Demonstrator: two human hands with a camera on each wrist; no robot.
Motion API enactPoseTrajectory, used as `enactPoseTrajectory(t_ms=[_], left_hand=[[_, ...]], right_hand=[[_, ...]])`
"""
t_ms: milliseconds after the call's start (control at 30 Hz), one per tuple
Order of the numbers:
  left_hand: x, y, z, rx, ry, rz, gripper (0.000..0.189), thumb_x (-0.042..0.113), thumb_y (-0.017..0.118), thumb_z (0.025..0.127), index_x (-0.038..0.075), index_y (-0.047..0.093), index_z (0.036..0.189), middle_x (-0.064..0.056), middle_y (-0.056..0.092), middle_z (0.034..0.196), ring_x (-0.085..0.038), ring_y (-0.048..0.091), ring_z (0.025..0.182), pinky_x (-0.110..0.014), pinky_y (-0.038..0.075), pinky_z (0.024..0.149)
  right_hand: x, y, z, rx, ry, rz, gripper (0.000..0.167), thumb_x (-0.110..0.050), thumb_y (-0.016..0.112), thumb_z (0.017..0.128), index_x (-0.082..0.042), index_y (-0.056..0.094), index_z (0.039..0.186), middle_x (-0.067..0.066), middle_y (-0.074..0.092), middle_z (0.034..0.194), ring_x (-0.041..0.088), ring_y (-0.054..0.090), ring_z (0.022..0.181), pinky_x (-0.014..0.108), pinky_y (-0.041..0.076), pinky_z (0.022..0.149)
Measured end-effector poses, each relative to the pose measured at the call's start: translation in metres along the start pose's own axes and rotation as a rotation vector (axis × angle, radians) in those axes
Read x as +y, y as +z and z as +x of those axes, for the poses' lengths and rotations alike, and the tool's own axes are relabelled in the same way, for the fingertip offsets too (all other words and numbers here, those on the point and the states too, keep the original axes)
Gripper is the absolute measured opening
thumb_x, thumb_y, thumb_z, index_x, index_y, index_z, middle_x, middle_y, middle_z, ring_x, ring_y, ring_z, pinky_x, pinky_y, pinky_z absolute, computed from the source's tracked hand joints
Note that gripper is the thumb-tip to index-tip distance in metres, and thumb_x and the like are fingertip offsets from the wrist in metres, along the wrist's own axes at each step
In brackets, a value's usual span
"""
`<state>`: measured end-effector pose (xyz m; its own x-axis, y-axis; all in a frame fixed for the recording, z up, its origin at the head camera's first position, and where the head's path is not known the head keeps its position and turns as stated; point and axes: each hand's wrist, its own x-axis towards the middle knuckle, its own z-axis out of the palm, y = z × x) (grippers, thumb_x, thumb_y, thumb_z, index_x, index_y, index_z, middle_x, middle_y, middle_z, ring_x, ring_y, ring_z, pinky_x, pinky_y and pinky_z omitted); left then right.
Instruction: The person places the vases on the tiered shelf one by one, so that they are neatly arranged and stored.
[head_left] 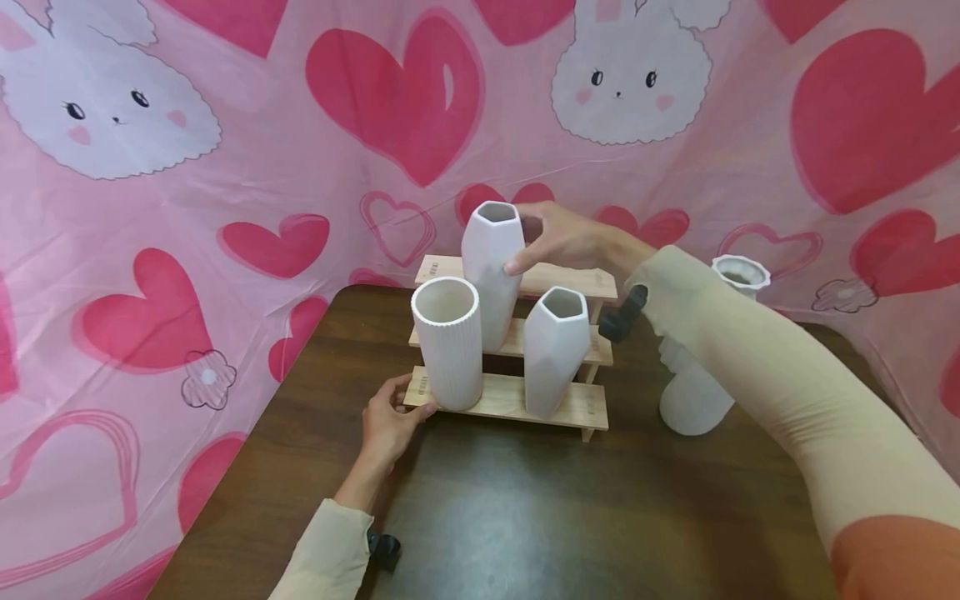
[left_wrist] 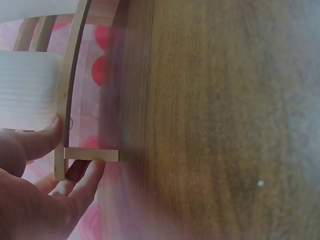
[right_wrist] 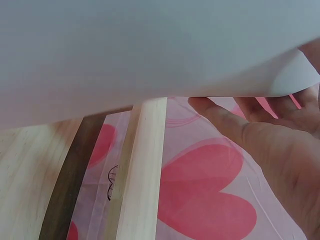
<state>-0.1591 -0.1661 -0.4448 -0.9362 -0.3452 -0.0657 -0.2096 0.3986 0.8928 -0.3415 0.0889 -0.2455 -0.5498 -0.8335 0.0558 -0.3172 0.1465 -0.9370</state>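
A three-tier wooden stand (head_left: 506, 396) holds white vases. My right hand (head_left: 555, 239) grips the upper part of a tall faceted vase (head_left: 491, 254) over the middle tier, thumb at its front and fingers behind. In the right wrist view this vase (right_wrist: 150, 50) fills the top, with the fingers (right_wrist: 220, 117) along its side. My left hand (head_left: 388, 425) holds the left end of the lowest tier. The left wrist view has its thumb (left_wrist: 42, 140) against the board and its fingers by the stand's leg (left_wrist: 92, 154). A ribbed cylindrical vase (head_left: 450, 350) and a shorter faceted vase (head_left: 553, 354) stand on the lowest tier.
Right of the stand, another white vase (head_left: 693, 404) with a scalloped rim is partly hidden behind my right sleeve (head_left: 750, 367). Everything sits on a dark brown wooden table (head_left: 525, 517). A pink cloth (head_left: 247, 175) with hearts and rabbits hangs behind it.
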Motion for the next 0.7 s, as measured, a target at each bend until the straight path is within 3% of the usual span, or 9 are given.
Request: enactPoseTrajectory(t_ms=[267,500,700], left_hand=[[0.0,0.0,-0.001,0.006,0.012,-0.006,0.06,0.008,0.082,0.076,0.007,0.056,0.13,-0.019,0.065,0.108,-0.026,0.058,0.089,-0.027,0.045,0.067],[0.0,0.0,-0.002,0.016,0.016,-0.004,0.059,0.008,0.082,0.076,0.008,0.057,0.129,-0.019,0.065,0.11,-0.027,0.059,0.091,-0.028,0.047,0.069],[-0.001,0.0,-0.002,0.003,0.016,-0.005,0.06,0.009,0.081,0.077,0.007,0.055,0.131,-0.02,0.065,0.11,-0.027,0.059,0.091,-0.03,0.048,0.07]], right_hand=[[-0.002,0.003,-0.002,-0.001,0.002,0.042,0.061,-0.007,0.08,0.077,-0.009,0.053,0.131,0.016,0.059,0.122,0.033,0.055,0.112,0.045,0.046,0.095],[0.002,0.005,-0.006,-0.013,-0.004,0.08,0.073,-0.016,0.081,0.077,-0.01,0.043,0.14,0.014,0.054,0.131,0.031,0.051,0.118,0.043,0.043,0.1],[0.002,0.006,-0.011,0.005,-0.005,0.073,0.074,-0.011,0.075,0.082,-0.012,0.038,0.146,0.009,0.049,0.14,0.026,0.046,0.127,0.041,0.038,0.105]])
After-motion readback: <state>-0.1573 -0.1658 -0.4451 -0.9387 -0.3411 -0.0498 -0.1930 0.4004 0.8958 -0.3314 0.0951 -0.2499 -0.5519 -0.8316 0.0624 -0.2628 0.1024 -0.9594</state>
